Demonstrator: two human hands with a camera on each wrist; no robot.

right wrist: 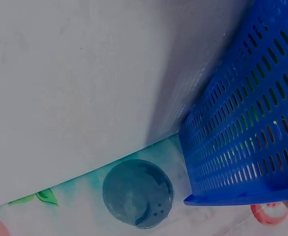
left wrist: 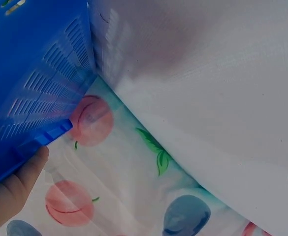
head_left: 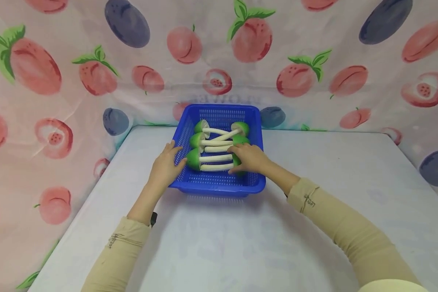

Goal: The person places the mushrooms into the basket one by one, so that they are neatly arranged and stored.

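Note:
Toy mushrooms (head_left: 215,158) with green caps and white stems lie across a blue plastic basket (head_left: 219,188), some caps to the left and others to the right. At the basket's right side my right hand (head_left: 251,158) reaches in, its thumb and fingers about the green cap of a front mushroom (head_left: 217,167); the palm side is hidden. My left hand (head_left: 163,167) rests over the left rim, thumb and index finger spread close to a green cap (head_left: 193,159). In the left wrist view, fingers (left wrist: 33,169) touch the basket rim (left wrist: 45,137).
The basket stands at the back of a white table (head_left: 211,239). Behind and to the left hangs a fruit-printed cloth (head_left: 138,69). The right wrist view shows the basket's slotted side wall (right wrist: 242,128) beside the tabletop.

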